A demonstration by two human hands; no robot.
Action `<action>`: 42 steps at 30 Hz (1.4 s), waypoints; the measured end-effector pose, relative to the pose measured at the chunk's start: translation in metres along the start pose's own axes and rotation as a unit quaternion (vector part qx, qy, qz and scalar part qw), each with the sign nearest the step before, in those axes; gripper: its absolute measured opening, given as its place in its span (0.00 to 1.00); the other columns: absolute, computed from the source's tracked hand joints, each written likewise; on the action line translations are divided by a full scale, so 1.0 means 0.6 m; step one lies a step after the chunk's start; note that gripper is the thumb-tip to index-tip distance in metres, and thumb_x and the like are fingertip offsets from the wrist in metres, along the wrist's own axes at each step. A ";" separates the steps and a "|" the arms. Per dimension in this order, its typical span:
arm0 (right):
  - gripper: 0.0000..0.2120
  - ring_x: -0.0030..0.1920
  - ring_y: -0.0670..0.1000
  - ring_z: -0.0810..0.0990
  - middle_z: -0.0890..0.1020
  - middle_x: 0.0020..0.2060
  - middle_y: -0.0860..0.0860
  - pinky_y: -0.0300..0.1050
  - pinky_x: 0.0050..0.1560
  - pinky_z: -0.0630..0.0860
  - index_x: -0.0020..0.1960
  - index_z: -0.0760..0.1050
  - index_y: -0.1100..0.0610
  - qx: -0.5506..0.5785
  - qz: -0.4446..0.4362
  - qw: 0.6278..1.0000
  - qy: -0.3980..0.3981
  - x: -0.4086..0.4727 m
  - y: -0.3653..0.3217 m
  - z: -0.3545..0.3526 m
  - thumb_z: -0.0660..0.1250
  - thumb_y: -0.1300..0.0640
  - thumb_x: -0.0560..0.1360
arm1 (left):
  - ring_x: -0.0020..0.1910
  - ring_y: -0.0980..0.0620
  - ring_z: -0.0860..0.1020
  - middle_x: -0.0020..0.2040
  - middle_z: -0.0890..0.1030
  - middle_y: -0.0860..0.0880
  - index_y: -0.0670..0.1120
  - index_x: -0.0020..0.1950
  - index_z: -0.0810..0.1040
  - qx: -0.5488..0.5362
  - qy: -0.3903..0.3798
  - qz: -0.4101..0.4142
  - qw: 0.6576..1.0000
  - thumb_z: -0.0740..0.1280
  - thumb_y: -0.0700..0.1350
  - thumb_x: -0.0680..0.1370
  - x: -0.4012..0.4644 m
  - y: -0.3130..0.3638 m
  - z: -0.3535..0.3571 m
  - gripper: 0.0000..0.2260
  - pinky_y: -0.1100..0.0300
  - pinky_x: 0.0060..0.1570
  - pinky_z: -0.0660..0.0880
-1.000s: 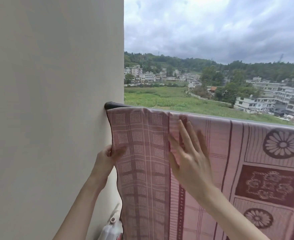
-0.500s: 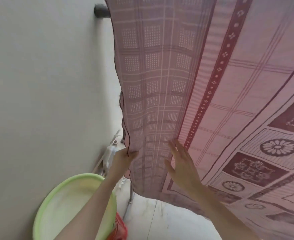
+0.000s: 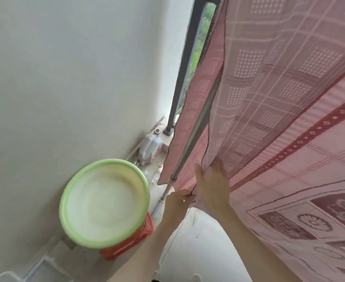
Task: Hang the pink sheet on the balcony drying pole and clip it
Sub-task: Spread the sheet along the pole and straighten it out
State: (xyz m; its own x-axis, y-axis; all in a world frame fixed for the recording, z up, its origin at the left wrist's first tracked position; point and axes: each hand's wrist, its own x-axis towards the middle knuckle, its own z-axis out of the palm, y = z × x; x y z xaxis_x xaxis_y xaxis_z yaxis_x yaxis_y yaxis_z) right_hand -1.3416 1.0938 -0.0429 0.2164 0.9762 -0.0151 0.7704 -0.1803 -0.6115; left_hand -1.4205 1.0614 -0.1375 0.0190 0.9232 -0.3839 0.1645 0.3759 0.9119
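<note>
The pink patterned sheet [image 3: 279, 82] hangs down from above in two layers, and the drying pole it hangs on is out of the frame. My left hand [image 3: 177, 202] pinches the dark hem at the front layer's lower left corner. Just right of it, my right hand [image 3: 212, 186] lies flat against the sheet beside that side edge, fingers straight and pointing up, thumb spread to the left. A thin grey metal rod [image 3: 196, 127] slants down between the two layers to the floor. No clip is visible.
A white wall [image 3: 76, 78] closes the left side. A green-rimmed basin [image 3: 104, 202] sits on a red stool [image 3: 139, 235] by the wall. A white plastic jug [image 3: 150, 147] stands in the corner by a black railing post [image 3: 188, 64]. The floor is pale concrete.
My view has tipped from the pole and the landscape down to the floor. Both hands slid down the sheet's left edge to its bottom corner.
</note>
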 end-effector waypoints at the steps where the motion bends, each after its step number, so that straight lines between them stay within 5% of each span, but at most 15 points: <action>1: 0.13 0.50 0.61 0.76 0.76 0.49 0.60 0.51 0.47 0.72 0.55 0.70 0.64 0.007 0.011 1.000 0.003 0.008 0.010 0.011 0.61 0.55 0.77 | 0.30 0.59 0.72 0.26 0.77 0.55 0.41 0.37 0.81 0.000 -0.004 -0.012 1.000 0.67 0.47 0.69 -0.001 -0.012 -0.004 0.09 0.65 0.34 0.66; 5: 0.04 0.39 0.57 0.72 0.72 0.37 0.57 0.46 0.40 0.64 0.45 0.68 0.61 0.058 0.069 0.996 -0.011 0.035 0.074 0.044 0.57 0.62 0.78 | 0.36 0.61 0.76 0.37 0.80 0.56 0.49 0.39 0.81 0.013 0.002 -0.046 0.999 0.65 0.37 0.74 0.016 -0.075 -0.039 0.09 0.68 0.37 0.68; 10: 0.19 0.35 0.57 0.69 0.66 0.24 0.48 0.47 0.39 0.63 0.29 0.61 0.52 0.060 0.124 0.990 -0.010 0.061 0.178 0.118 0.56 0.56 0.79 | 0.44 0.54 0.76 0.49 0.78 0.54 0.43 0.55 0.78 0.086 0.073 -0.024 0.993 0.62 0.35 0.76 0.098 -0.151 -0.082 0.11 0.74 0.38 0.68; 12: 0.18 0.34 0.58 0.70 0.67 0.24 0.50 0.47 0.39 0.63 0.29 0.62 0.52 0.072 0.128 0.989 -0.019 0.067 0.211 0.153 0.56 0.54 0.78 | 0.46 0.54 0.75 0.52 0.77 0.53 0.44 0.58 0.77 0.096 0.091 -0.011 0.991 0.61 0.35 0.76 0.127 -0.179 -0.080 0.13 0.70 0.39 0.67; 15: 0.16 0.41 0.62 0.76 0.79 0.34 0.62 0.48 0.41 0.67 0.39 0.74 0.66 0.102 0.110 0.989 -0.018 0.076 0.258 0.207 0.58 0.56 0.78 | 0.52 0.52 0.74 0.61 0.75 0.48 0.43 0.63 0.73 0.097 0.114 0.005 0.989 0.62 0.35 0.77 0.154 -0.243 -0.055 0.15 0.66 0.47 0.68; 18: 0.10 0.46 0.58 0.78 0.81 0.41 0.57 0.51 0.51 0.74 0.48 0.77 0.63 0.162 0.096 0.982 -0.016 0.084 0.301 0.267 0.61 0.58 0.77 | 0.64 0.46 0.69 0.68 0.69 0.43 0.41 0.70 0.64 0.131 0.137 0.041 0.981 0.62 0.36 0.76 0.197 -0.306 -0.026 0.22 0.57 0.62 0.66; 20: 0.08 0.46 0.56 0.78 0.80 0.43 0.56 0.52 0.53 0.75 0.51 0.76 0.62 0.198 0.095 0.976 -0.002 0.097 0.330 0.312 0.61 0.59 0.77 | 0.69 0.44 0.64 0.70 0.65 0.41 0.38 0.72 0.58 0.145 0.158 0.087 0.973 0.61 0.34 0.76 0.249 -0.333 -0.017 0.25 0.65 0.62 0.59; 24: 0.13 0.44 0.58 0.78 0.80 0.43 0.62 0.51 0.48 0.73 0.49 0.77 0.68 0.199 0.075 0.976 0.044 0.126 0.405 0.405 0.61 0.59 0.77 | 0.72 0.43 0.60 0.73 0.60 0.39 0.39 0.74 0.53 0.055 0.199 0.097 0.974 0.57 0.31 0.74 0.358 -0.380 0.023 0.28 0.62 0.66 0.57; 28: 0.11 0.32 0.53 0.71 0.73 0.29 0.55 0.40 0.33 0.66 0.39 0.73 0.65 0.196 0.001 0.980 0.043 0.135 0.482 0.485 0.60 0.60 0.77 | 0.73 0.50 0.57 0.75 0.57 0.46 0.42 0.74 0.53 -0.038 0.218 0.130 0.967 0.60 0.41 0.75 0.415 -0.444 0.085 0.29 0.63 0.68 0.57; 31: 0.15 0.27 0.45 0.64 0.66 0.25 0.51 0.38 0.29 0.61 0.31 0.66 0.57 0.218 -0.046 0.973 0.061 0.139 0.534 0.538 0.61 0.59 0.77 | 0.71 0.52 0.62 0.74 0.61 0.46 0.44 0.73 0.58 -0.089 0.251 0.188 0.945 0.58 0.42 0.78 0.468 -0.504 0.093 0.24 0.61 0.67 0.61; 34: 0.15 0.27 0.43 0.68 0.71 0.26 0.52 0.31 0.30 0.65 0.33 0.69 0.60 0.230 -0.099 0.965 0.073 0.141 0.577 0.587 0.59 0.58 0.78 | 0.64 0.55 0.69 0.69 0.69 0.46 0.44 0.71 0.64 -0.145 0.247 0.209 0.935 0.62 0.41 0.78 0.513 -0.557 0.094 0.22 0.61 0.64 0.67; 37: 0.14 0.28 0.45 0.72 0.73 0.26 0.51 0.30 0.30 0.66 0.34 0.69 0.56 0.188 -0.143 0.968 0.087 0.143 0.611 0.623 0.60 0.58 0.78 | 0.57 0.59 0.75 0.60 0.76 0.53 0.43 0.66 0.70 -0.157 0.208 0.234 0.937 0.65 0.42 0.77 0.546 -0.604 0.095 0.18 0.71 0.54 0.72; 39: 0.14 0.29 0.43 0.75 0.74 0.26 0.46 0.29 0.31 0.67 0.32 0.68 0.53 0.165 -0.159 0.969 0.097 0.143 0.626 0.642 0.61 0.59 0.77 | 0.44 0.68 0.76 0.47 0.79 0.60 0.42 0.57 0.77 -0.125 0.210 0.238 0.940 0.66 0.43 0.76 0.570 -0.635 0.093 0.11 0.71 0.45 0.72; 42: 0.17 0.30 0.43 0.79 0.76 0.26 0.46 0.35 0.31 0.73 0.31 0.65 0.47 0.128 -0.188 0.970 0.089 0.134 0.647 0.670 0.62 0.58 0.77 | 0.32 0.57 0.69 0.30 0.73 0.49 0.40 0.38 0.78 -0.145 0.227 0.184 0.945 0.66 0.42 0.75 0.589 -0.676 0.101 0.08 0.62 0.38 0.66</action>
State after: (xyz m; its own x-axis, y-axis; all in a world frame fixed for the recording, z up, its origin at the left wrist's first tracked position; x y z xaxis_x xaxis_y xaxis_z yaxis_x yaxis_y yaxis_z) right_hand -1.2662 1.1510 -0.5995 0.0677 0.9266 0.3699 0.6455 0.2420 -0.7244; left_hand -1.4210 1.2305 -0.6517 -0.4134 0.9105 0.0087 -0.0485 -0.0316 0.9983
